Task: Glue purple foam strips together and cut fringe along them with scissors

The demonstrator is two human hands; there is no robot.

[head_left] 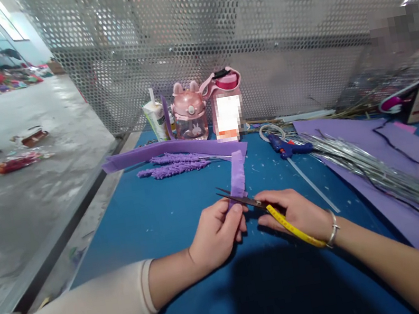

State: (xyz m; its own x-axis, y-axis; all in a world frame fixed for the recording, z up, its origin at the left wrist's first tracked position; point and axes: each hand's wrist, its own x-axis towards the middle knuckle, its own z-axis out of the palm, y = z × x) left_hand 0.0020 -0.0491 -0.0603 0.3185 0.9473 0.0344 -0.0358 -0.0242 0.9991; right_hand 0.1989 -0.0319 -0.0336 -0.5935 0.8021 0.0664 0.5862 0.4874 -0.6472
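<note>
My left hand [219,230] is closed, pinching a purple strip [237,173] by its lower end, and the strip's edge looks fringed. In my right hand [299,211] is a pair of scissors [250,202], its dark blades parted across the strip just above my left fingers. A yellow measuring tape [296,231] runs from the scissors' handle to the bracelet on my right wrist. Beyond the strip lie purple lavender-like flower sprigs [173,169] with thin stems. Behind them a long folded purple band [141,156] stretches across the table.
A blue glue gun [288,149] with a clear glue stick lies right of centre. Bundled silvery wires [380,171] rest on purple sheets [400,141]. Pink bottles and a drink carton [155,118] stand at the back, before a perforated metal panel [270,18].
</note>
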